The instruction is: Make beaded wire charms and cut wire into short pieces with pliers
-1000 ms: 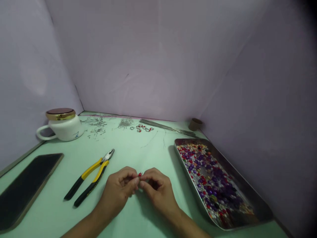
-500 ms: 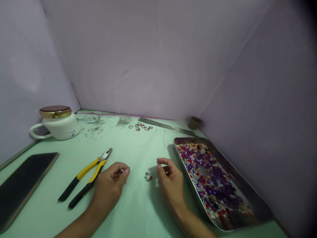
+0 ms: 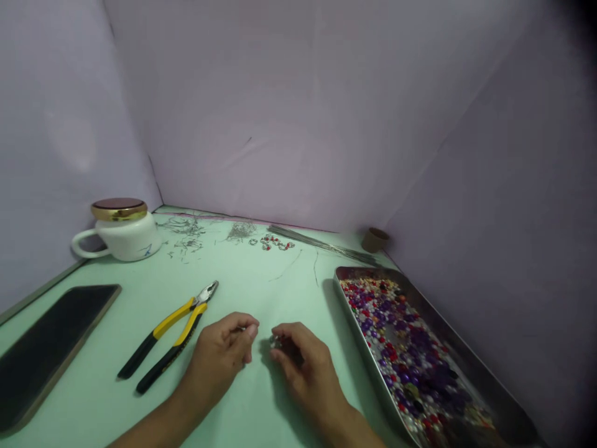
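Note:
My right hand (image 3: 310, 361) holds a small beaded wire ring (image 3: 275, 341) between thumb and fingertips, just above the green tabletop. Only the ring's left part shows; the fingers hide the rest. Close by on the left, my left hand (image 3: 221, 354) is closed in a pinch, thumb against index finger. Whatever is in that pinch, if anything, is too small to make out. Combination pliers (image 3: 180, 326) with yellow and black handles lie beside my left hand, jaws spread slightly and pointing away.
A metal tray (image 3: 368, 351) of mixed beads stands at right. Farther back lie wire lengths (image 3: 321, 244), red-beaded wire pieces (image 3: 278, 242), wire scraps (image 3: 184, 227) and a small brown cup (image 3: 375, 239). At left are a lidded white mug (image 3: 128, 239) and a phone (image 3: 56, 348).
My right hand has come down and left onto the beaded ring, which lay on the table before, and has taken hold of it. The view has shifted slightly; my left hand keeps its pinch.

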Demonstrator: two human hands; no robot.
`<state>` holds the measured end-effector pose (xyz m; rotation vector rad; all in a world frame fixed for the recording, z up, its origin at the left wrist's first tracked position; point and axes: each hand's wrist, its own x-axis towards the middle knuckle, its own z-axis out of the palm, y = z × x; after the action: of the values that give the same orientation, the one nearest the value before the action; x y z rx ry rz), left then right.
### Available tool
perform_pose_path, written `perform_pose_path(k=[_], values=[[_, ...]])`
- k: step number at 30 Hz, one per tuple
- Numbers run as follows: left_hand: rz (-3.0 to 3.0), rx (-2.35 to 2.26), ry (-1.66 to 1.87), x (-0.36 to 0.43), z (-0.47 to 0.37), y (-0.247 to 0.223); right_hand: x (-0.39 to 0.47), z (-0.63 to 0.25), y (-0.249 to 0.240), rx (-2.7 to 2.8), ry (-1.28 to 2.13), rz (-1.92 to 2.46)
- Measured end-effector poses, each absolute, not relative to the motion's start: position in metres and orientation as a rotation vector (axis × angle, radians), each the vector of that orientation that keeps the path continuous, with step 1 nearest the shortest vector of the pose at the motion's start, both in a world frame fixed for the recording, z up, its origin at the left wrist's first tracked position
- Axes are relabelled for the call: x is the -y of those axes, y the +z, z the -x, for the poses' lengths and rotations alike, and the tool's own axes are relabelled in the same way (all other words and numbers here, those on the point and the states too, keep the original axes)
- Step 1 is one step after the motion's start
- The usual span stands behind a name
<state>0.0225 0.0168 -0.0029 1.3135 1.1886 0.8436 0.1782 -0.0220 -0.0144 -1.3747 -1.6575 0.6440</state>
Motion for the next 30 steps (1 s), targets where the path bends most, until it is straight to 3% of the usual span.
perform_pose_path(k=[6,24,30], values=[[-1.439,-1.016,0.697,-0.0167,-0.0217,-0.0027,0.0221,-0.1706,-0.0130,1.467,0.879,1.184],[-1.425,-0.994,0.612,-0.0186,-0.0202,0.0023,0.0218,-0.1720,-0.0132,1.452,0.937,1.083],[-1.459,-1.055,0.634,-0.0171,-0.0234,-0.0030,0.0185,-0.1706,-0.0122,1.050,1.298,1.111]])
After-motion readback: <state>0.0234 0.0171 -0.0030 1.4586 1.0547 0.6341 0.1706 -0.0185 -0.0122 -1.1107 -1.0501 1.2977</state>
